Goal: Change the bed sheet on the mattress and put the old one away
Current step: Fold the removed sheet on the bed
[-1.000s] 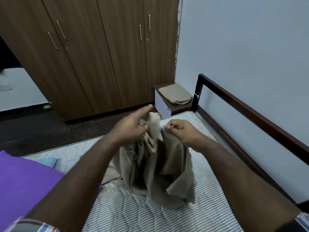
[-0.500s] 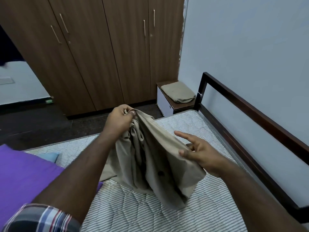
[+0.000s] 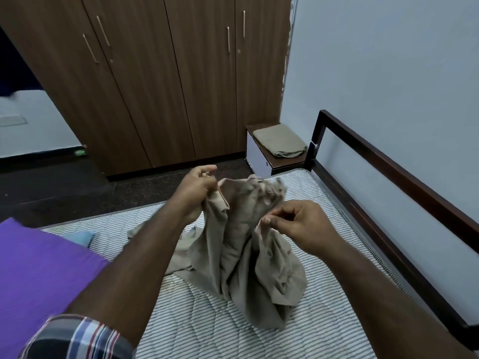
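Beige sheet (image 3: 241,244) bunched between both — left hand (image 3: 197,190) grips, right hand (image 3: 298,224) pinches.

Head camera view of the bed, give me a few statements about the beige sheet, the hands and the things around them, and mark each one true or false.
1. Both hands grip the crumpled beige bed sheet. True: the left hand and the right hand each pinch an edge.
2. The sheet lies spread flat over the striped quilted mattress. False: it is bunched and held up, only its lower part resting there.
3. A folded beige cloth sits on the small dark-topped bedside cabinet. True.
4. The purple pillow lies beside the right hand. False: it lies on the left side.
5. The brown wooden wardrobe stands open. False: its doors are shut.
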